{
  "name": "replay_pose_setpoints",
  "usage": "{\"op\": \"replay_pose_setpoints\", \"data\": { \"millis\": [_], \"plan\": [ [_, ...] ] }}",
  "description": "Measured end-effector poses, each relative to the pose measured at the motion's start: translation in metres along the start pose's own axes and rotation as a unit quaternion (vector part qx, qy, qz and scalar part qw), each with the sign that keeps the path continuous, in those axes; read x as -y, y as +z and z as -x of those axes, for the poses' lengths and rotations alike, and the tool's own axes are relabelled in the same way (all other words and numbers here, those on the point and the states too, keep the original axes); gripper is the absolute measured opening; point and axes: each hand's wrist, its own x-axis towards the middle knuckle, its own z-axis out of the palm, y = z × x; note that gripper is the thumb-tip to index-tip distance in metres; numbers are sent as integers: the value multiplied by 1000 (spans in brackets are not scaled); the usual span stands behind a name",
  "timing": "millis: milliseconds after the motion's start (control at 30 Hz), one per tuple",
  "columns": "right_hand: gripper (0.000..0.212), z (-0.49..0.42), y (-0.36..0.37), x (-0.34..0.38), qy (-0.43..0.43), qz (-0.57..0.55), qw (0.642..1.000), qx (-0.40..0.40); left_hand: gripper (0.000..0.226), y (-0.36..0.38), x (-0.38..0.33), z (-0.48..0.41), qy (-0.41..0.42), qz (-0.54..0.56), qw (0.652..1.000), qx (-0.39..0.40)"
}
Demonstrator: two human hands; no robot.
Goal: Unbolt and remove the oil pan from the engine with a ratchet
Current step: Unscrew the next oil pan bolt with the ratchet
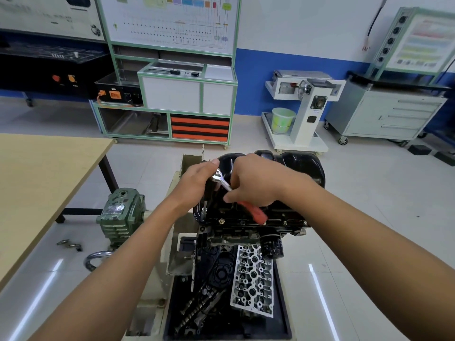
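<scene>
Left hand (197, 183): fingers curled round the head of the ratchet (222, 179) and its extension (204, 210).
Right hand (256, 184): fingers wrapped round the ratchet handle, red grip (256, 212) poking out below them.
Oil pan (302, 166): black, just beyond and beneath both sets of fingers, sitting on the engine (246, 232).

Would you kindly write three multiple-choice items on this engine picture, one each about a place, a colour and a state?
1. Where does the cylinder head lie?
A. on the wooden table
B. in the black tray
C. on the white cart

2. What colour is the ratchet handle?
A. red
B. blue
C. yellow

3. What is the right hand doing?
A. hanging idle
B. gripping the ratchet handle
C. pressing flat on the table

Answers: 1 B, it rests inside the tray; 2 A, red shows below the fingers; 3 B, its fingers curl round the handle.
</scene>
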Motion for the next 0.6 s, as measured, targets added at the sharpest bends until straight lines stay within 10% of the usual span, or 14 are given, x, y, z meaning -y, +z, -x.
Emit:
{"op": "replay_pose_setpoints", "data": {
  "millis": [133,367,600],
  "plan": [
    [16,-12,3,-10,37,85,989,-117,53,-9,-4,5,31,-17,996,88],
    [54,-31,31,-15,-88,-34,988,-123,46,2,-2,9,14,16,991,129],
    [23,-18,28,-17,-14,24,982,-187,49,1,6,11,13,6,1000,24]
  ]
}}
